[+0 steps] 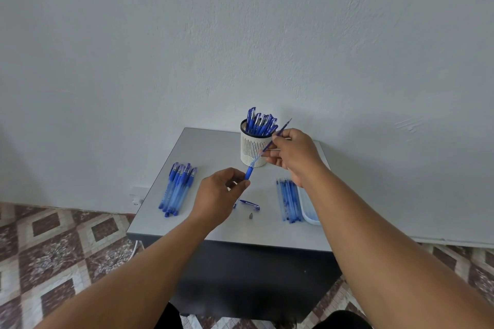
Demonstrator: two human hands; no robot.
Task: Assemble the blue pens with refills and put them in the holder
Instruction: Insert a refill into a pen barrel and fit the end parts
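Note:
My left hand pinches the blue grip end of a pen barrel above the table's middle. My right hand pinches a thin blue refill whose lower part sits inside that barrel, its tip pointing up and right. The white slatted holder stands at the back with several assembled blue pens in it. Several capped pens lie in a pile at the left. Several refills lie in a row at the right.
A blue pen cap and a small grey tip piece lie on the grey table near the front. A white tray sits beside the refills, partly under my right forearm. Patterned floor tiles surround the table.

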